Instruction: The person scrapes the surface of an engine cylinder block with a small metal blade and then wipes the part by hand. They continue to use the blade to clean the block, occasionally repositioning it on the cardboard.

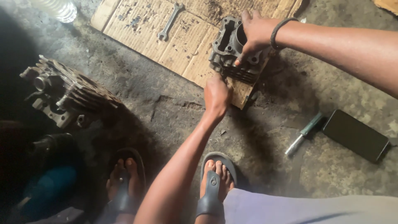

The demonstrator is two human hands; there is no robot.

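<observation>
A grey finned engine cylinder block (226,45) rests on the near edge of a stained cardboard sheet (182,37). My right hand (255,35), with a dark band on the wrist, grips the block's top from the right, fingers in its bore. My left hand (216,94) reaches up from below with closed fingers pressed against the block's lower fins; whatever it pinches is hidden.
A spanner (170,21) lies on the cardboard. A finned engine head (62,93) sits on the concrete floor at left. A screwdriver (304,132) and a dark phone (355,135) lie at right. A plastic bottle (56,8) stands top left. My sandalled feet (213,182) are below.
</observation>
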